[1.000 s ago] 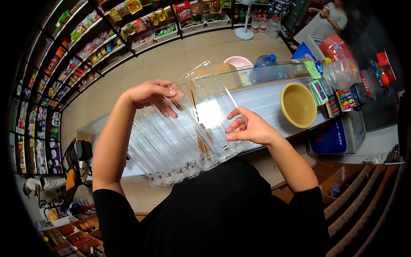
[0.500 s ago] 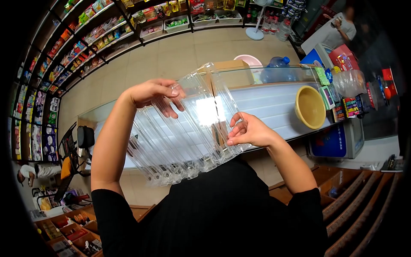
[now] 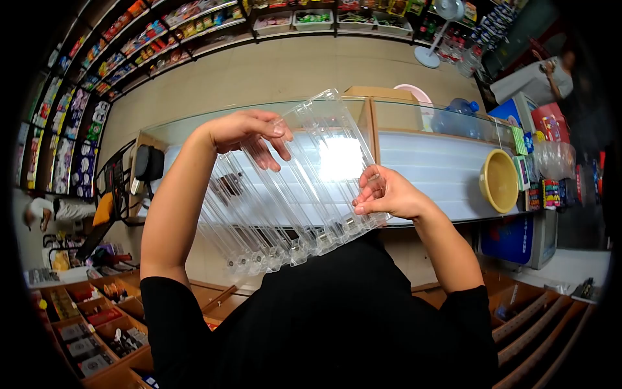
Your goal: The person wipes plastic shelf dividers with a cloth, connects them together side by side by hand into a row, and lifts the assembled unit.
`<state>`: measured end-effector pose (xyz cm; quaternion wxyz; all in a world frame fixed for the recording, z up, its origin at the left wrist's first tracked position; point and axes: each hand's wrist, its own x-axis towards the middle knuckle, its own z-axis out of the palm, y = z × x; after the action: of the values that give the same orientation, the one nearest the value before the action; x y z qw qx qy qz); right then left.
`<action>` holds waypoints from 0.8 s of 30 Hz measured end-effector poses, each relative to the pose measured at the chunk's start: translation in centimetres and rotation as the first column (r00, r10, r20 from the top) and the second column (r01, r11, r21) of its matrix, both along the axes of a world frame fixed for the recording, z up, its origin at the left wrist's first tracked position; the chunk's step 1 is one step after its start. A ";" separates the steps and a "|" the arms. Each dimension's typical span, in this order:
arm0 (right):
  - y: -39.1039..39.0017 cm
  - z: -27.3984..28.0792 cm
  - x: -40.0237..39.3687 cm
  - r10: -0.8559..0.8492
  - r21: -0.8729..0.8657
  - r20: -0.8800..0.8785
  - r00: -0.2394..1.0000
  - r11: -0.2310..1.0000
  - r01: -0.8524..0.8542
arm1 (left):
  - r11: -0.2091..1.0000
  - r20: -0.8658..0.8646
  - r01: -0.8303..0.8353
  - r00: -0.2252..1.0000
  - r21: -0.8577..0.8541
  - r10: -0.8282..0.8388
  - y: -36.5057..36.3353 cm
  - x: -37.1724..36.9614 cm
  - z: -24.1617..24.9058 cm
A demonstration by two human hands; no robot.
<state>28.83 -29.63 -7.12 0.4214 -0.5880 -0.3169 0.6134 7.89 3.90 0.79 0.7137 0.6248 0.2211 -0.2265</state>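
Observation:
A clear plastic display tray [image 3: 304, 188] with several long parallel channels is held tilted in front of my body, over the glass counter. My left hand [image 3: 256, 135] wraps its fingers over the tray's upper left side, thumb near the surface. At the right edge, close to the lower corner, my right hand [image 3: 387, 194] pinches the plastic between thumb and fingers. Small dark and metallic parts show along the tray's lower end. Bright light reflects off the tray and hides some of its detail.
Below the tray runs a glass-topped counter [image 3: 427, 152] with a yellow bowl [image 3: 499, 181] on its right part. A blue water jug [image 3: 457, 118] and a cardboard box [image 3: 395, 110] are beyond the glass. Snack shelves [image 3: 149, 39] line the far left; a person [image 3: 534, 81] is at upper right.
My view has turned, so the counter and bowl sit further right. The tray has shifted slightly with my hands, and both keep their hold.

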 end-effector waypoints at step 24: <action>-1.0 -6.9 2.8 0.092 0.084 -0.728 0.680 0.995 -0.045 | 0.955 -0.060 -0.289 0.957 -0.064 0.285 -1.1 -7.5 -2.3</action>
<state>31.68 -30.64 -14.05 0.5067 -0.2700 -0.1624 0.8025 0.36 2.84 -1.55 0.7553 0.5543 0.3189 -0.1437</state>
